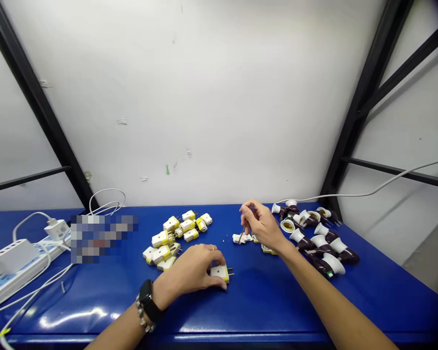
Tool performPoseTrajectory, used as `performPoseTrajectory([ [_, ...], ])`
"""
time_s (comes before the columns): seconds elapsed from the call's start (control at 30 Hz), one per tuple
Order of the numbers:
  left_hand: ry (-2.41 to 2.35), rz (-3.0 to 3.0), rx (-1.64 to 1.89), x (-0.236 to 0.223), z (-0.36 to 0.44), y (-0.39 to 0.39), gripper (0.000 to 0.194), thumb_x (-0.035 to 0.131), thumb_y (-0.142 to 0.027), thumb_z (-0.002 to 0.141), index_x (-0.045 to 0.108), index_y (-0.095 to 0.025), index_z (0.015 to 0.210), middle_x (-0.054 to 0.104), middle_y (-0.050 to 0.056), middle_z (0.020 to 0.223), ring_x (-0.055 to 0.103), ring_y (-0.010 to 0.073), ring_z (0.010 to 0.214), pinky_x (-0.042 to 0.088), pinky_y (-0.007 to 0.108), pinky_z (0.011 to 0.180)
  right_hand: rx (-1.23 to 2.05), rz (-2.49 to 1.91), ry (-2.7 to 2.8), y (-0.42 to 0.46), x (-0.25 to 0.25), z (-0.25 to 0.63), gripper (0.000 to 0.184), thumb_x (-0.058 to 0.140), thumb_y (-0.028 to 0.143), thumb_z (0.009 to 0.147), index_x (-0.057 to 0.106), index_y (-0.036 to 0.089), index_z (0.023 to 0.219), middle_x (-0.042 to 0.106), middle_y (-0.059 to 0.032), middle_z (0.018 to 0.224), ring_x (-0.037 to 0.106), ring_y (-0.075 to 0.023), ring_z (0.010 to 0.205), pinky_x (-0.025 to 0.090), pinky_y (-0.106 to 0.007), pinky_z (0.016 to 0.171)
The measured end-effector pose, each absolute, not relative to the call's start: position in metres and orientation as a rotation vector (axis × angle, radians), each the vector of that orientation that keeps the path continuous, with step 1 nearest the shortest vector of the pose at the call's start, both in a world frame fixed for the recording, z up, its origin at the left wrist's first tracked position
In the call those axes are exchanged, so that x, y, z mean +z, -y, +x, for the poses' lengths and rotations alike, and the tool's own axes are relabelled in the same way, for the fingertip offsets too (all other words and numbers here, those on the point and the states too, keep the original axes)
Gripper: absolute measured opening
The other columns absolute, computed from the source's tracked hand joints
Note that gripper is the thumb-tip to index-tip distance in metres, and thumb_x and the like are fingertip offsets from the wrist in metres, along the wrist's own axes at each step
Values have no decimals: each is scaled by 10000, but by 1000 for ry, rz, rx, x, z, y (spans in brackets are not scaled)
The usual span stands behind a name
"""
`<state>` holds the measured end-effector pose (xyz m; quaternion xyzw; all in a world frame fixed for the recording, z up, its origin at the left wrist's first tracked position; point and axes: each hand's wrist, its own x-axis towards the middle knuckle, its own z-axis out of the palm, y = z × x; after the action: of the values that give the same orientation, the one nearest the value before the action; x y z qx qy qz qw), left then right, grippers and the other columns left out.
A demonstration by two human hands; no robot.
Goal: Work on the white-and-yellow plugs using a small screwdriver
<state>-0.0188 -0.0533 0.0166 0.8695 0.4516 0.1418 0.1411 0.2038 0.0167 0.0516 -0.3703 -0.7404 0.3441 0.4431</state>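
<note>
My left hand [194,268] grips a white and yellow electrical plug [219,273] by its sides, flat on the blue table, prongs pointing right. Fingers pinched, my right hand [262,226] holds a thin screwdriver [241,235] with its shaft slanting down; most of the handle is hidden in the fist. The tip is at some small white plug parts [237,238], though I cannot tell if it touches them. More yellow and white pieces [269,250] lie partly hidden under the right hand. Several tiny bits [225,238] are scattered left of the white parts.
To the left lies a loose pile of white and yellow plugs [162,253]. Several dark lamp holders with white collars [319,241] are heaped at the right. A power strip [29,270] with white cables sits far left. Behind the blue table [277,311] stands a white wall [219,97].
</note>
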Motion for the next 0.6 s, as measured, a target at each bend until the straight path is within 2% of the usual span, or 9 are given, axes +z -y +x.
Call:
performPoseTrajectory([
  [0.1, -1255, 2455, 505, 7, -9, 42, 392, 804, -521, 769, 749, -235, 1032, 723, 28, 924, 652, 187, 771, 446, 266, 691, 841, -881, 1879, -7, 45, 190, 360, 414, 554, 993, 472, 226, 856, 579, 26, 662, 586, -137, 485, 453, -253, 485],
  [0.27, -1228, 2419, 630, -10, -3, 36, 291, 796, -381, 811, 746, -220, 1048, 723, 27, 940, 641, 188, 809, 464, 264, 732, 692, -875, 2012, 7, 36, 180, 310, 397, 459, 1018, 478, 226, 831, 585, 23, 630, 555, -139, 532, 435, -258, 563],
  [0.6, -1239, 2398, 664, -13, -2, 42, 266, 783, -306, 808, 738, -224, 1056, 726, 30, 979, 657, 212, 875, 493, 292, 800, 594, -862, 2059, 14, 18, 174, 242, 407, 367, 1017, 469, 230, 827, 562, 27, 647, 525, -148, 570, 391, -262, 599],
])
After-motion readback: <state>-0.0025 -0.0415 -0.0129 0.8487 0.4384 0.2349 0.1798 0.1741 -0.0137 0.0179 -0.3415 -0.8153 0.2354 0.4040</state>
